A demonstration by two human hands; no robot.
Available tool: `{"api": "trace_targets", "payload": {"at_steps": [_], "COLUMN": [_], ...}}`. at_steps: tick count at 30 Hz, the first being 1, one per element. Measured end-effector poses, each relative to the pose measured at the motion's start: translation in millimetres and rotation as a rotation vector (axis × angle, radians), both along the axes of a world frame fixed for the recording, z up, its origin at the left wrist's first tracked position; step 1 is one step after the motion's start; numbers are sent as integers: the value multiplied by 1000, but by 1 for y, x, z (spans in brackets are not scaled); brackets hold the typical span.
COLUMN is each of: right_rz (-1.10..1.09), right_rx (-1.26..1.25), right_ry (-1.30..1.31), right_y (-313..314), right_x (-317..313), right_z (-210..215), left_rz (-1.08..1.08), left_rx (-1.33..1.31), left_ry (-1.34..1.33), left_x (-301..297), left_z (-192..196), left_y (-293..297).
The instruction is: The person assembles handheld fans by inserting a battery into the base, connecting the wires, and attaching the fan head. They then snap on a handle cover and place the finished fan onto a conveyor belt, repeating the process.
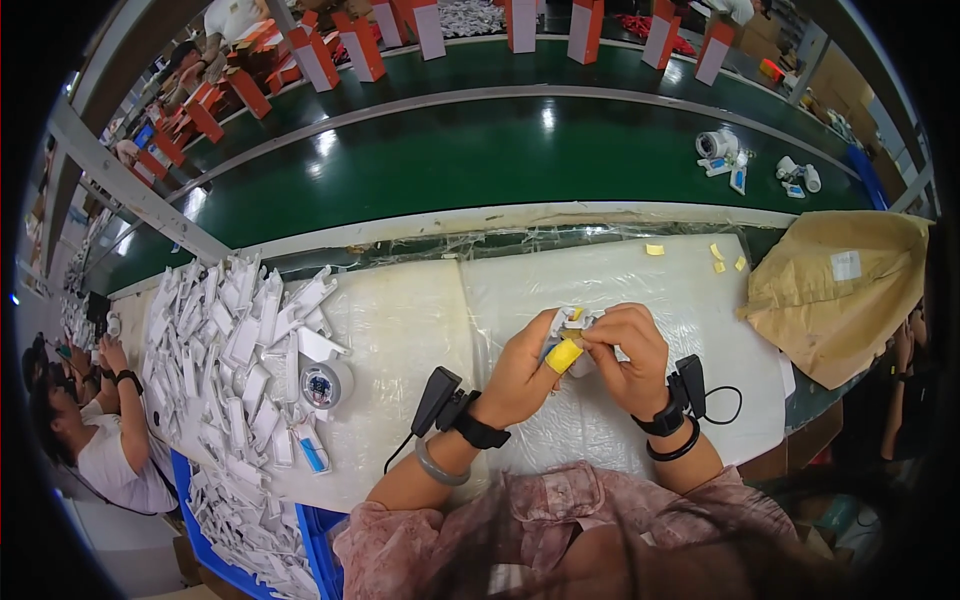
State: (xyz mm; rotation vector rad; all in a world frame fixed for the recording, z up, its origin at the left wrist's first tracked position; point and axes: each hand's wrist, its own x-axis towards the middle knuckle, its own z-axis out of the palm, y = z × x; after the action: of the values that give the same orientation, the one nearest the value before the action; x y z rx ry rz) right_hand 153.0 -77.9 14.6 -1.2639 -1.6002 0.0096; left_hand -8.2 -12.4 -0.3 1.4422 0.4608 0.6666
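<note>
Over the plastic-covered table, my left hand (522, 375) is closed around a small white plastic part (572, 318). A yellow piece (563, 356), probably tape, shows by the left thumb. My right hand (632, 352) meets the left one, with thumb and fingertips pinched together at the part's right side; what they pinch is too small to make out. Several small yellow pieces (655, 250) lie on the table's far side. To the left rest a round white housing (327, 385) with a circuit board inside and a white part with a blue piece (312, 452).
White plastic arms (235, 335) are heaped on the left, more in a blue bin (325, 560) below. Brown paper (840, 295) covers the right corner. Beyond runs a green conveyor (450, 155) carrying white assemblies (718, 150) and orange-and-white boxes (522, 28). Another person (110, 440) works at left.
</note>
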Motion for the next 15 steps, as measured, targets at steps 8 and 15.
{"api": "trace_targets", "payload": {"at_steps": [8,15], "right_rz": [45,45], "right_rx": [-2,-20], "right_ry": [-66,-64], "right_y": [1,-1], "right_x": [7,5], "right_z": [0,0], "left_rz": [62,74], "left_rx": [45,69], "left_ry": [-12,15], "left_x": [4,2], "left_z": [-1,0], "left_y": [-2,-3]}}
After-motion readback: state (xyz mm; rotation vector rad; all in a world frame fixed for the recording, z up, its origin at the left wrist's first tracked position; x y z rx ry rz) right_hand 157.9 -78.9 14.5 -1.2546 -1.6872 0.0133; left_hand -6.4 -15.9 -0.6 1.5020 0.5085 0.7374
